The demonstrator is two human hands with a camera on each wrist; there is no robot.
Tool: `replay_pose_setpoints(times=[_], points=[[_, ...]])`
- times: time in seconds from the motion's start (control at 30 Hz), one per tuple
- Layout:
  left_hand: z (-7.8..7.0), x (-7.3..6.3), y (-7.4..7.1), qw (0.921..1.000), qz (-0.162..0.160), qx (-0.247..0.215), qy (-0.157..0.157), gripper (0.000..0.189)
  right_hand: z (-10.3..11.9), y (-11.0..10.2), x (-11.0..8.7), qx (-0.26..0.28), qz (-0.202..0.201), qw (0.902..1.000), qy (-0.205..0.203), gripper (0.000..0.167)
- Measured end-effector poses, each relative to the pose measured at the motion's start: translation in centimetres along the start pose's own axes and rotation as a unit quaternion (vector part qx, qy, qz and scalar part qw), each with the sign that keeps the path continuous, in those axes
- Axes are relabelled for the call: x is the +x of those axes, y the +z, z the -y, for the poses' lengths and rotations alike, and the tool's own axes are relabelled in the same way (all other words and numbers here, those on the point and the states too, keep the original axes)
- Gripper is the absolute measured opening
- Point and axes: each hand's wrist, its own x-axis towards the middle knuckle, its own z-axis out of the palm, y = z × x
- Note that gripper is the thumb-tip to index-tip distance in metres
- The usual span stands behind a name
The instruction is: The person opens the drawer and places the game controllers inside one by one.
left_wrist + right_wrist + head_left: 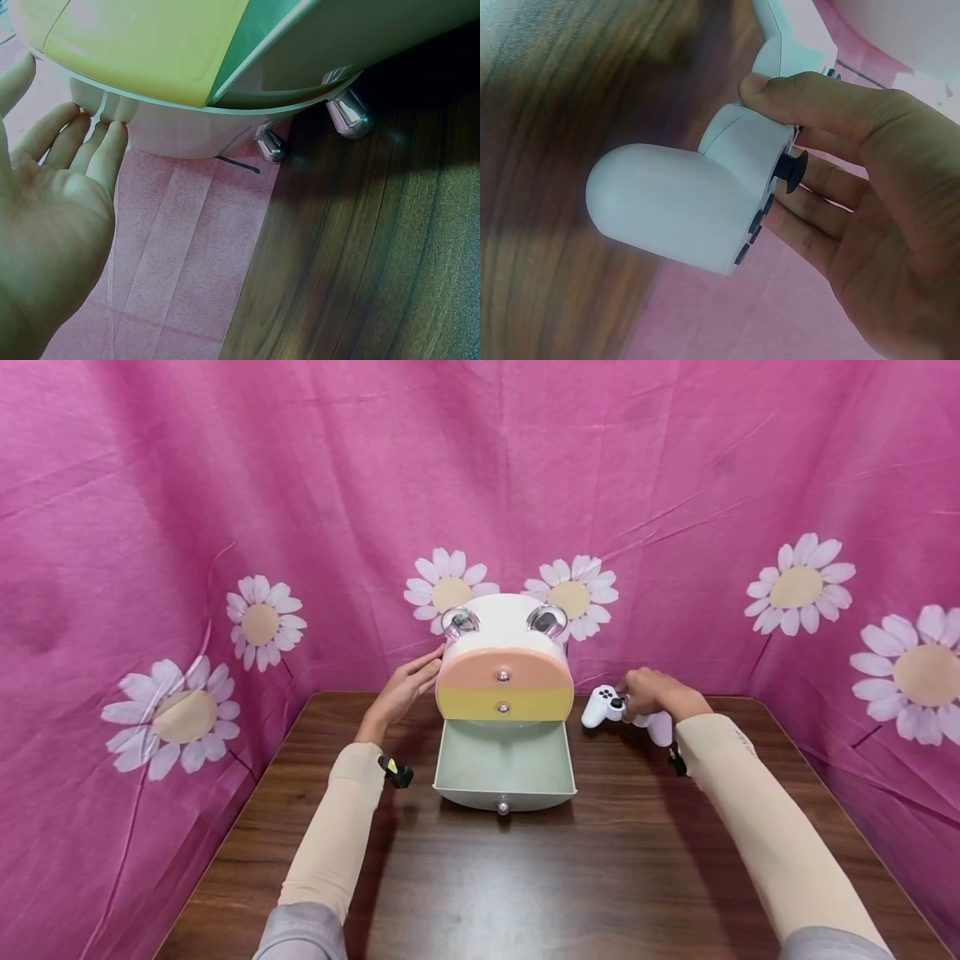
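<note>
A white game controller (596,712) is in my right hand (651,692). In the right wrist view the thumb presses one side of the controller (671,199) and the fingers curl behind it. The wooden tabletop lies beneath. My left hand (406,693) rests its fingertips against the side of a small frog-faced drawer cabinet (504,620). Those fingers (109,157) look nearly straight in the left wrist view. The cabinet's pale green bottom drawer (506,764) is pulled out, with nothing visible inside. Above it, the orange drawer (472,670) and yellow drawer (472,703) are closed.
The cabinet stands on short silver feet (349,112) upon a dark wooden table (480,877). A pink cloth (360,485) with large daisies hangs behind the table and along both sides.
</note>
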Motion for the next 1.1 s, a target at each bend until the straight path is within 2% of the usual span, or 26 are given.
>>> replay_pose_setpoints(times=[0.13,0.33,0.53,0.73,1.1], points=[[0.0,-0.1,0.0,1.0,0.003,0.004,0.001,0.057,0.6,-0.8,-0.4,-0.005,-0.006,0.9999,-0.01,0.054],[0.0,-0.2,0.0,1.0,0.004,0.009,0.0,0.057,1.2,-1.9,-1.0,-0.01,-0.024,0.999,-0.036,0.035],[0.1,-0.1,0.0,1.0,0.002,0.003,0.001,0.057,1.9,-3.4,-1.7,-0.015,-0.037,0.9979,-0.052,0.035],[0.0,-0.1,0.0,1.0,0.002,0.001,0.003,0.056,2.4,-4.7,-2.5,-0.027,-0.044,0.9963,-0.068,0.025],[-0.1,-0.1,0.2,0.9999,0.0,-0.01,0.003,0.054,3.9,-6.3,-3.7,-0.042,-0.037,0.9959,-0.071,0.029]])
